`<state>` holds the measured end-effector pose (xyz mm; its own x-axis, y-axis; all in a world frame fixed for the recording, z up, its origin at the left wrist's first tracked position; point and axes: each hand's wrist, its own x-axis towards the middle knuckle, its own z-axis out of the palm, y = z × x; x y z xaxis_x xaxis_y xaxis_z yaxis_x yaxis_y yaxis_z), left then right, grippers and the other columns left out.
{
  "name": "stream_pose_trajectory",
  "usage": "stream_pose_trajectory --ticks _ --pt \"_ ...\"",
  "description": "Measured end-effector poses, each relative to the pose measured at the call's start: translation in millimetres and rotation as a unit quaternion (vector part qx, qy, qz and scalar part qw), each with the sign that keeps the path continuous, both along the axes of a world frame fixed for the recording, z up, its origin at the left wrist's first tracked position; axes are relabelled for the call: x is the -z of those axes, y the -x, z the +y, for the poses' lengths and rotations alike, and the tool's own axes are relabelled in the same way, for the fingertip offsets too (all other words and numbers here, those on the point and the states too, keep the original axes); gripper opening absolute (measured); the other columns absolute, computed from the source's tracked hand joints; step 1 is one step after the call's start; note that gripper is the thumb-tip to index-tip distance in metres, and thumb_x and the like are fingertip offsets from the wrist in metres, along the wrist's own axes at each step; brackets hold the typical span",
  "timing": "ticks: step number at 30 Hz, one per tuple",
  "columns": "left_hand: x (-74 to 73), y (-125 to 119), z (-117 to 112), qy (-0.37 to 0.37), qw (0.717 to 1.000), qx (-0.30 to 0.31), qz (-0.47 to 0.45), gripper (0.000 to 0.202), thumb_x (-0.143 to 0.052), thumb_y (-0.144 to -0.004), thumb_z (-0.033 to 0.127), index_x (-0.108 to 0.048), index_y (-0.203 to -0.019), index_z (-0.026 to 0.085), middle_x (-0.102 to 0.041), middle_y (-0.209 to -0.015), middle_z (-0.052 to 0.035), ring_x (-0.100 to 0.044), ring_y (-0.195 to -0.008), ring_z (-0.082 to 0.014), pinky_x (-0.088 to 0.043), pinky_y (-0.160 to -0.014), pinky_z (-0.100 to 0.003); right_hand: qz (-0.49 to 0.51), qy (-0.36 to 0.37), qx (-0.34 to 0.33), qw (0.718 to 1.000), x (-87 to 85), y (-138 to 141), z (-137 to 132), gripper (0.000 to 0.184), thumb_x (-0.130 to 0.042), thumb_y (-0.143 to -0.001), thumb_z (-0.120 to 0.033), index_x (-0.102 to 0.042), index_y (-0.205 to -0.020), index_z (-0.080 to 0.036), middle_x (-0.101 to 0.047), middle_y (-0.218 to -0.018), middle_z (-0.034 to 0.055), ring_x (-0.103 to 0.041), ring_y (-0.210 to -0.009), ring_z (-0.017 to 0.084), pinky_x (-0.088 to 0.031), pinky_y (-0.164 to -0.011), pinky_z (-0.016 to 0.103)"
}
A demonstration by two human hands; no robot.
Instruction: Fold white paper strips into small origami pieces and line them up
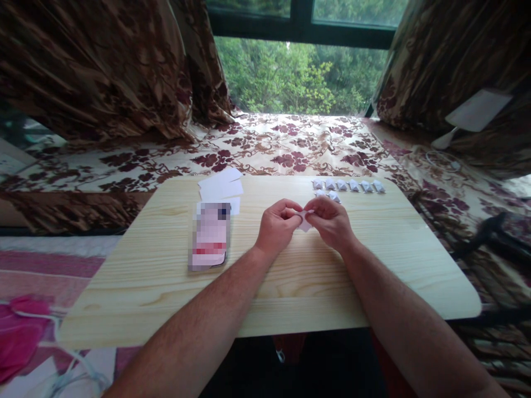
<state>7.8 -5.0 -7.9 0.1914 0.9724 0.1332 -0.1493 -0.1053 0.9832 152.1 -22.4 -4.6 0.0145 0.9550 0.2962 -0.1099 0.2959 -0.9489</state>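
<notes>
Over the middle of the table, a small folded piece of white paper (306, 222) is pinched between my two hands. My left hand (279, 222) grips its left side with thumb and forefinger. On the other side, my right hand (331, 220) has its thumb and fingers closed on the paper's right part. Fingertips cover much of the piece, so its exact folds are hard to make out. Just beyond my right hand are small folded paper pieces (342, 186) with raised, pointed middles, several in a back row and a couple in front, partly hidden by that hand.
White paper sheets (220, 185) lie at the table's (136, 276) back left, partly under a blurred-out phone (209, 235). A white lamp (479, 110) stands at the right on the flower-patterned cloth (290, 143) below the window. Pink fabric (25, 331) and cables lie at the lower left.
</notes>
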Motion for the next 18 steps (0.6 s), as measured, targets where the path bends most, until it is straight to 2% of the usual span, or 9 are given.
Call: stream_pose_trajectory --ticks 5,11,18 --pt "-0.1 -0.2 1.0 0.016 1.0 0.004 -0.019 0.014 -0.066 -0.065 0.011 -0.066 -0.077 0.018 -0.057 -0.054 0.0055 -0.05 -0.052 -0.0085 -0.039 -0.055 -0.021 -0.031 -0.015 0.009 0.999 1.3 -2.4 -0.4 0.008 -0.066 -0.073 -0.011 -0.067 -0.075 -0.019 -0.058 -0.061 -0.0037 -0.047 -0.055 0.009 -0.033 -0.051 0.024" --pt "0.4 -0.8 1.8 0.034 0.999 0.002 -0.039 0.012 -0.066 -0.062 0.009 -0.064 -0.069 0.018 -0.055 -0.053 0.0052 -0.048 -0.052 -0.0082 -0.038 -0.053 -0.021 -0.051 -0.011 0.005 0.999 0.2 -5.6 -1.4 0.007 -0.066 -0.073 -0.012 -0.07 -0.074 -0.018 -0.06 -0.062 -0.0025 -0.048 -0.057 0.01 -0.034 -0.054 0.025" --pt "2.4 -0.9 2.5 0.042 0.998 -0.009 -0.04 0.012 -0.066 -0.061 0.009 -0.065 -0.068 0.017 -0.057 -0.054 0.0044 -0.049 -0.052 -0.0085 -0.037 -0.052 -0.021 -0.06 0.007 0.013 0.998 -6.5 -5.8 -3.6 0.01 -0.064 -0.071 -0.012 -0.071 -0.072 -0.018 -0.06 -0.061 -0.0022 -0.048 -0.055 0.01 -0.034 -0.053 0.025"
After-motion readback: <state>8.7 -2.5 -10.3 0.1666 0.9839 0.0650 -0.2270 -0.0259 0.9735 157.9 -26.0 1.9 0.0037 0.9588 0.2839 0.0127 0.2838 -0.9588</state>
